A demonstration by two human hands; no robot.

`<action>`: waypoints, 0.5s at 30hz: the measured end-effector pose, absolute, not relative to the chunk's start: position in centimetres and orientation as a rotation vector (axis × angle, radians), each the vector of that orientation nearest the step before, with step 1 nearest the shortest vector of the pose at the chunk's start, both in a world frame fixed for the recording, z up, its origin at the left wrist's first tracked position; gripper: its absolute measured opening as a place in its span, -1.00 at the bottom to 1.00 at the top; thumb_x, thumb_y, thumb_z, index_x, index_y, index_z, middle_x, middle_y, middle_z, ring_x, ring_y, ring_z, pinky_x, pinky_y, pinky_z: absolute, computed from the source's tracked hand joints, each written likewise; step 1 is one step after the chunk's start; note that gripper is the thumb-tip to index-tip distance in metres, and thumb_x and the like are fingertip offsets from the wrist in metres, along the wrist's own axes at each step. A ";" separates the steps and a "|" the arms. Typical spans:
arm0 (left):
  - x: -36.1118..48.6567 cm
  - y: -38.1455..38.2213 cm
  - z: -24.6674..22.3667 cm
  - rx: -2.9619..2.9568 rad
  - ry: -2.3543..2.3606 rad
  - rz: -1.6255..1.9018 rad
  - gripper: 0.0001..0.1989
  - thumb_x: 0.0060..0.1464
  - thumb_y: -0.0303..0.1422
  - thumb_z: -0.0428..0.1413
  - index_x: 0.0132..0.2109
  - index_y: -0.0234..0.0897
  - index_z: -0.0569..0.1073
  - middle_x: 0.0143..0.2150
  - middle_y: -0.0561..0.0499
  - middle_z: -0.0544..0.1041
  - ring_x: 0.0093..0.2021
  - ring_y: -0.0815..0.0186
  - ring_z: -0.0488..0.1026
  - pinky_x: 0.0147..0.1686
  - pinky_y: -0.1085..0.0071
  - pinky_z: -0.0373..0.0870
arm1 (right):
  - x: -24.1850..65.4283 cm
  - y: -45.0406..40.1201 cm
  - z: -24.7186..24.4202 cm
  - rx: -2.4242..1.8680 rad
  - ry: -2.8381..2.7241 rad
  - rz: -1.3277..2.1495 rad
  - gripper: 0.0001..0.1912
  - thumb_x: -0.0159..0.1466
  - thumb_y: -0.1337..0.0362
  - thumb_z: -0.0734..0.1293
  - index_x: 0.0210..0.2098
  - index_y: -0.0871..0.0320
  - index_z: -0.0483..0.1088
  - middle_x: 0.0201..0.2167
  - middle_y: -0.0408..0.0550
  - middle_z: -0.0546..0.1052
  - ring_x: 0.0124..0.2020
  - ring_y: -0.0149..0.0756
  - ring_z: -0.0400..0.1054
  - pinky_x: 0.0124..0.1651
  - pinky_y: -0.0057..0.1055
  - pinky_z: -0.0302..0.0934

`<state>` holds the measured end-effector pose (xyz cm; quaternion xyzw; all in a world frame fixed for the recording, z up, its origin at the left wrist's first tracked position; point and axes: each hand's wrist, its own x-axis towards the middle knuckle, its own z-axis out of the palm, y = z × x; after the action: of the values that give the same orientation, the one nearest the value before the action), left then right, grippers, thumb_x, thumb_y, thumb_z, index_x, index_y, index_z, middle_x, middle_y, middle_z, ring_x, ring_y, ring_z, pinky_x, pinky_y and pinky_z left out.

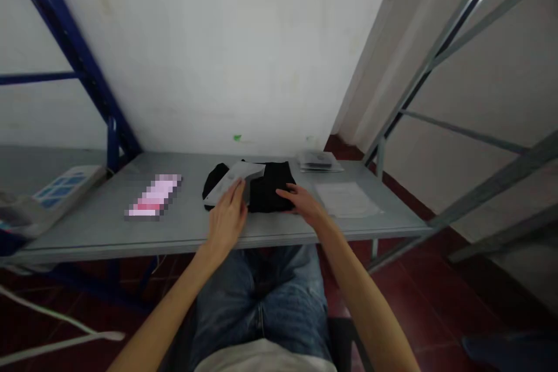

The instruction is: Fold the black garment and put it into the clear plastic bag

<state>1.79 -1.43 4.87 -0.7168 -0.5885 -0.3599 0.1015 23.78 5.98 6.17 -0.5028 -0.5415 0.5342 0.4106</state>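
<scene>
Blue-jeaned knees (261, 296) sit under the grey table (183, 226). On it, the left hand (226, 218) lies loosely open, fingertips on a grey card (233, 180) resting across black folded cloth (272, 186). The right hand (303, 203), fingers spread flat, presses the cloth's near edge. Clear bags (346, 197) lie just beside it; no writing is legible.
</scene>
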 end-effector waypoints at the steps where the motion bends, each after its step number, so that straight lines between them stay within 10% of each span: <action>1: 1.9 -1.4 4.7 -2.140 -1.716 -1.056 -0.43 0.30 -0.48 -0.02 0.42 -0.24 0.27 0.41 -0.16 0.40 0.29 0.07 0.46 0.15 0.20 0.53 | 22.9 6.1 6.0 -1.269 -1.299 1.415 -0.56 0.21 0.17 0.52 0.04 0.12 0.46 -0.02 0.07 0.64 -0.11 -0.11 0.60 -0.34 -0.28 0.59; 15: 2.7 -0.9 3.7 -2.311 -1.616 -1.089 -0.38 0.29 -0.48 -0.03 0.46 -0.13 0.25 0.43 -0.01 0.38 0.33 0.17 0.43 0.25 0.21 0.50 | 15.6 7.0 4.6 -1.081 -0.930 1.534 -0.68 0.12 0.22 0.56 -0.20 0.13 0.45 -0.24 -0.05 0.63 -0.16 -0.16 0.54 -0.21 -0.24 0.51</action>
<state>2.72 -0.89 3.65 -0.7632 -0.5336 -0.3595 0.0593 15.55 7.02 4.64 -0.4471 -0.3845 0.6341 0.5001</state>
